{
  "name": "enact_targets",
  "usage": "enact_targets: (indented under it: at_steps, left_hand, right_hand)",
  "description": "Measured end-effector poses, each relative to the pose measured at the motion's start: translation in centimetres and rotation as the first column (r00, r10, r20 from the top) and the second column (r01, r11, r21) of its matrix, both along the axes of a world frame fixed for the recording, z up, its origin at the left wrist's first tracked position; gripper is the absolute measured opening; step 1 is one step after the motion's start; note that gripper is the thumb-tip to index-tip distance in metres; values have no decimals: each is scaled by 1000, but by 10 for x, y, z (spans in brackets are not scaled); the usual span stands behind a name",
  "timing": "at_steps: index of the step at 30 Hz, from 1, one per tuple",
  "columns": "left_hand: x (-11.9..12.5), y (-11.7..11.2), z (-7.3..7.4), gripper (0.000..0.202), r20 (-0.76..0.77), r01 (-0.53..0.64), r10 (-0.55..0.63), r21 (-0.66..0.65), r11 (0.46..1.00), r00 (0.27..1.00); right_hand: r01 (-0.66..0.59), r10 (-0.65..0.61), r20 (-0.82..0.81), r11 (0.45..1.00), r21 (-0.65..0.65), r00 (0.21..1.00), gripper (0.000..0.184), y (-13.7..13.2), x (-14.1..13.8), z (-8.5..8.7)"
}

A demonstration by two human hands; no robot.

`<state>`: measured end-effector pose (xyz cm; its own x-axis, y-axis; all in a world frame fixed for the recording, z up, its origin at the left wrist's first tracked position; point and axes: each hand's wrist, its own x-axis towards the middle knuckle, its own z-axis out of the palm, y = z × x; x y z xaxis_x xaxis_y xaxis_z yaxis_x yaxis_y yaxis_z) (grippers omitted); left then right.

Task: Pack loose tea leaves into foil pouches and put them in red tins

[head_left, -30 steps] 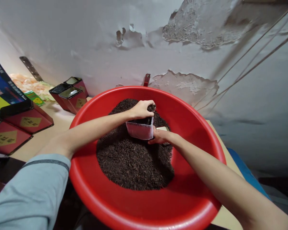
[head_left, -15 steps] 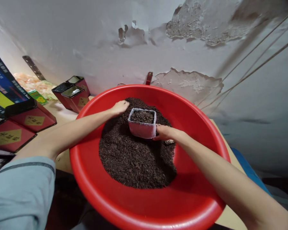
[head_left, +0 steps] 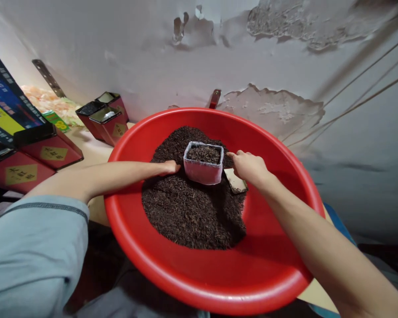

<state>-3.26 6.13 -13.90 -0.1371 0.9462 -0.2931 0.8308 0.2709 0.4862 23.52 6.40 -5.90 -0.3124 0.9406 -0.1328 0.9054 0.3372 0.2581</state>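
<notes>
A big red basin (head_left: 285, 185) holds a heap of dark loose tea leaves (head_left: 192, 212). A small pink square tub (head_left: 203, 171), full of leaves, stands upright on the heap. My left hand (head_left: 169, 168) rests on the heap at the tub's left side, its fingers curled into the leaves. My right hand (head_left: 249, 167) hovers just right of the tub. Its fingers are loosely bent, with the tips near the tub's rim and nothing in them. A small cream scoop (head_left: 236, 182) lies on the leaves under that hand.
Several red tea tins (head_left: 106, 119) stand open at the back left of the tan table (head_left: 93, 150). Red flat boxes (head_left: 49, 154) and a dark printed carton (head_left: 6, 110) lie at the far left. A peeling grey wall (head_left: 252, 66) rises right behind the basin.
My left hand dropped leaves into the tub, then moved down to the heap at the tub's left. My right hand let go of the tub and shifted right. The view tilted slightly.
</notes>
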Motion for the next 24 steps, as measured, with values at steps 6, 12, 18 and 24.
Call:
enact_targets:
  at_steps: [6, 12, 18, 24]
  left_hand:
    - [-8, 25, 39, 32, 1, 26, -26, -80, 996, 1000]
    - [-2, 42, 94, 28, 133, 9, -45, 260, 966, 990]
    - [39, 39, 97, 12, 670, -232, -85, 369, 900, 738]
    - [55, 46, 74, 9, 897, -314, -228, 356, 880, 379]
  right_hand:
    - [-10, 10, -6, 999, -52, 1000, 46, 5, 3, -8]
    - [-18, 16, -30, 998, -64, 999, 52, 6, 0, -5]
    - [-4, -1, -66, 998, -69, 998, 49, 6, 0, -6]
    - [-1, -1, -265, 1000, -7, 964, 49, 8, 4, -2]
